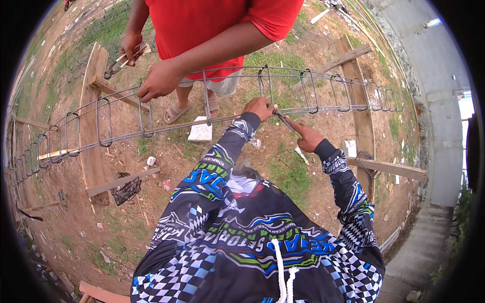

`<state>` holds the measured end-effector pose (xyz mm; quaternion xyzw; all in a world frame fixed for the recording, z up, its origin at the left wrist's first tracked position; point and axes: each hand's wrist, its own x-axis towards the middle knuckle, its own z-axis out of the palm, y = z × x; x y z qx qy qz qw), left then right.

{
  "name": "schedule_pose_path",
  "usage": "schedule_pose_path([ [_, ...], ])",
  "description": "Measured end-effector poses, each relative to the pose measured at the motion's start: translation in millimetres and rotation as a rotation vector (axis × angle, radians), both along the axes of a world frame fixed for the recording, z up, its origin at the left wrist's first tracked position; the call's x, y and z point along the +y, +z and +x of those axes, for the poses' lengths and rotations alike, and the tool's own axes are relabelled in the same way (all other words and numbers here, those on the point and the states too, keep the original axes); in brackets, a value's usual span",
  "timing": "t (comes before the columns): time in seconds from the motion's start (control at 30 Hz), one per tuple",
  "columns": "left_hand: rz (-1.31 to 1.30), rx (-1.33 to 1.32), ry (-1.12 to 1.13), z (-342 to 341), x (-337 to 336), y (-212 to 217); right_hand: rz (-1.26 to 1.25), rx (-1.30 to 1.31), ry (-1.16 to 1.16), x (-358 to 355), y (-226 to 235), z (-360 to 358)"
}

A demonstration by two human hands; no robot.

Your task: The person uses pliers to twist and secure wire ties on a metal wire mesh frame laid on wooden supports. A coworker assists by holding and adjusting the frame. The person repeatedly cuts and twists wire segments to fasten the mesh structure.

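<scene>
The left hand point(259, 107) is gripping the steel cage point(283, 88); the right hand point(306, 136) is pinching a tying tool point(285, 121) beside it; the tool could be slipping and poking fingers.

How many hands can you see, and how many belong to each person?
Camera wearer's hands: 2, left hand on the rebar cage, right hand holding a thin tool.
Person in the red shirt: 2, one hand on the cage, the other hand holding a tool.
Total: 4 hands.

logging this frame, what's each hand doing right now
Left hand: closed on the rebar cage.
Right hand: closed on a thin metal tool.
</scene>
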<state>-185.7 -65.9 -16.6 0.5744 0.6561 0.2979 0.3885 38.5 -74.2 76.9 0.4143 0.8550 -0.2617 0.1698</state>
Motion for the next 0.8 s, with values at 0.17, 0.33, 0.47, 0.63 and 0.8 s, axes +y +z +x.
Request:
schedule_pose_path([
  [0.17, -0.003, -0.002, -0.006, -1, -1, 2, 0.239, -0.219, 0.066, -23, 13, -24],
  [0.33, 0.014, 0.006, -0.006, -2, -1, 2, 0.366, -0.317, 0.044, -32, 17, -31],
  [0.47, 0.013, -0.008, -0.014, -2, -1, 2, 0.378, -0.161, -0.040, -24, -26, 2],
  [0.63, -0.004, -0.020, -0.005, -3, -2, 6, 0.388, 0.150, -0.130, -21, -76, 19],
  [0.8, 0.000, -0.012, 0.016, 1, 0, -2, 0.481, 0.365, -0.222, -30, -120, 20],
])
